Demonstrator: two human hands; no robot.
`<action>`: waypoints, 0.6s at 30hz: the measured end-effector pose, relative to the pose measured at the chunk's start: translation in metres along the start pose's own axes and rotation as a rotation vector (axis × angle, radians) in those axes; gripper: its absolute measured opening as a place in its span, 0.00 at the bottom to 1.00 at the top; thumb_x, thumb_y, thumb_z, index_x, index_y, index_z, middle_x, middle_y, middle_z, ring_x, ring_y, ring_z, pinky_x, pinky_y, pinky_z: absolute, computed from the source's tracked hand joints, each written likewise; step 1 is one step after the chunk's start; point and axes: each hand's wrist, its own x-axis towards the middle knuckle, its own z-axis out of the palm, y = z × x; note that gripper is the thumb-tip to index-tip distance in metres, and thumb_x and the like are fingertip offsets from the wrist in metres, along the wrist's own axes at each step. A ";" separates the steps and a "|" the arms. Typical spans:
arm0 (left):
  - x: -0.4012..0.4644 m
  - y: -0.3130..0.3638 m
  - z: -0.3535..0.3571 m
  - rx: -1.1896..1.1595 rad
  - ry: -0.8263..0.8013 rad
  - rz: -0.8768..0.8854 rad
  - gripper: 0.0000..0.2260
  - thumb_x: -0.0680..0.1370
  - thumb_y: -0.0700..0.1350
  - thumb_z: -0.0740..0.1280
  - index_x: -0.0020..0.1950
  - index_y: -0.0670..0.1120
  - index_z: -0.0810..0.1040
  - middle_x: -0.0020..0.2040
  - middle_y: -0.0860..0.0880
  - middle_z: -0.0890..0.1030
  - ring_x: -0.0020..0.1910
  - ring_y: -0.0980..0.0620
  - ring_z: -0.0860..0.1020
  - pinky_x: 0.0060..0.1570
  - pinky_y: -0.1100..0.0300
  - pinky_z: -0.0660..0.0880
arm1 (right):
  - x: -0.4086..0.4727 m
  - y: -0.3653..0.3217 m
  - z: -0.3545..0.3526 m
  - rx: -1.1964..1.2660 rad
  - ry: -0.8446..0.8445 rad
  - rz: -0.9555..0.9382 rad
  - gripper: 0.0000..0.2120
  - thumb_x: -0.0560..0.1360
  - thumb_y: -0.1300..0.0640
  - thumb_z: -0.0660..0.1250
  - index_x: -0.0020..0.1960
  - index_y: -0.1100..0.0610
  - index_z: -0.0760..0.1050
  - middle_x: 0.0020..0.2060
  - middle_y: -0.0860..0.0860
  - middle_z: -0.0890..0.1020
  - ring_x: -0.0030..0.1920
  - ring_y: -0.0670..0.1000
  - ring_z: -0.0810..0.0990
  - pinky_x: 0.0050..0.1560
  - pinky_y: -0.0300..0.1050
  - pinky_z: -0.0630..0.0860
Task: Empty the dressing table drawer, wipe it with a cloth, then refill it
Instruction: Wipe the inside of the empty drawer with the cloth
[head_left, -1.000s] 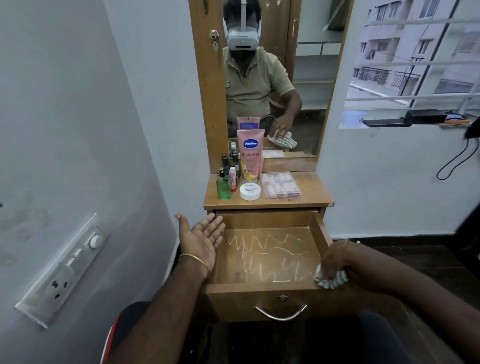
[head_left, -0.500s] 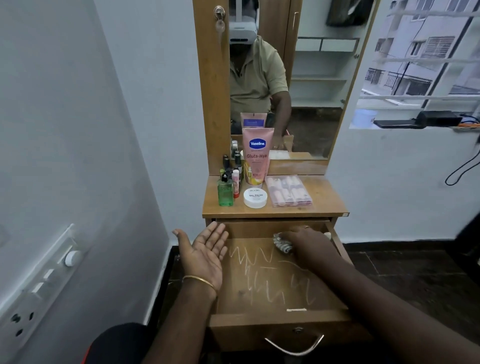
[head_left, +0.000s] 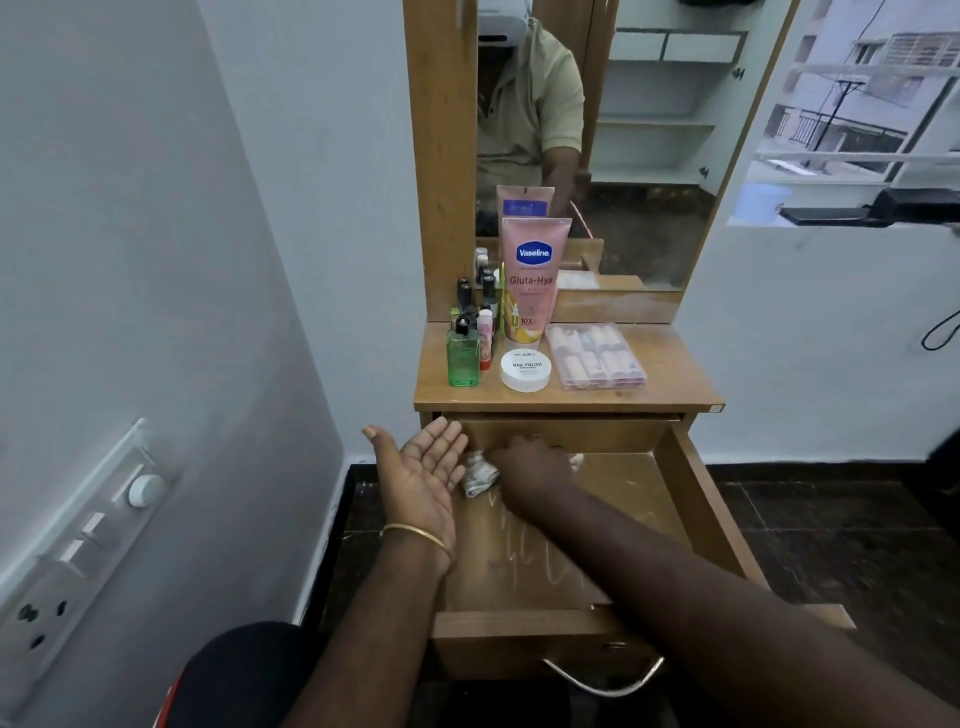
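Observation:
The wooden drawer (head_left: 696, 499) of the dressing table is pulled out, its floor dusty with pale wipe streaks. My right hand (head_left: 530, 467) presses a crumpled checked cloth (head_left: 479, 474) onto the drawer floor at the back left corner. My left hand (head_left: 423, 470) rests palm up with fingers apart on the drawer's left edge, right beside the cloth. On the table top (head_left: 675, 384) stand a pink Vaseline tube (head_left: 532, 283), a green bottle (head_left: 462, 358), a white nail polish remover jar (head_left: 525, 370), a clear box of pink items (head_left: 595, 356) and several small bottles (head_left: 478, 299).
A mirror (head_left: 623, 156) stands behind the table top. A white wall with a switch panel (head_left: 78, 551) runs close on the left. A window sill (head_left: 857, 208) with dark objects is at the right. The floor is dark tile (head_left: 831, 540).
My right hand carried the cloth from the drawer's front right to the back, then left to the back left corner. My left hand stayed on the left edge.

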 end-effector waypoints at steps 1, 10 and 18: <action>0.000 0.000 0.000 -0.005 -0.004 -0.002 0.41 0.76 0.71 0.40 0.66 0.43 0.75 0.63 0.45 0.80 0.62 0.48 0.78 0.61 0.53 0.69 | 0.001 -0.008 0.001 -0.009 0.000 -0.025 0.17 0.79 0.53 0.60 0.68 0.45 0.71 0.62 0.54 0.75 0.62 0.59 0.73 0.59 0.55 0.71; 0.001 -0.001 -0.002 0.015 -0.019 0.002 0.41 0.76 0.71 0.40 0.65 0.43 0.76 0.63 0.44 0.80 0.62 0.48 0.78 0.61 0.53 0.70 | -0.008 0.034 -0.010 -0.054 -0.208 -0.177 0.19 0.81 0.49 0.58 0.72 0.41 0.68 0.74 0.51 0.68 0.73 0.59 0.63 0.68 0.60 0.62; -0.003 0.000 -0.001 0.025 -0.017 0.008 0.41 0.76 0.71 0.40 0.66 0.43 0.75 0.63 0.44 0.80 0.62 0.49 0.78 0.63 0.52 0.69 | -0.030 0.127 0.002 -0.021 -0.197 0.031 0.21 0.80 0.46 0.60 0.73 0.38 0.66 0.74 0.49 0.67 0.72 0.59 0.65 0.69 0.51 0.65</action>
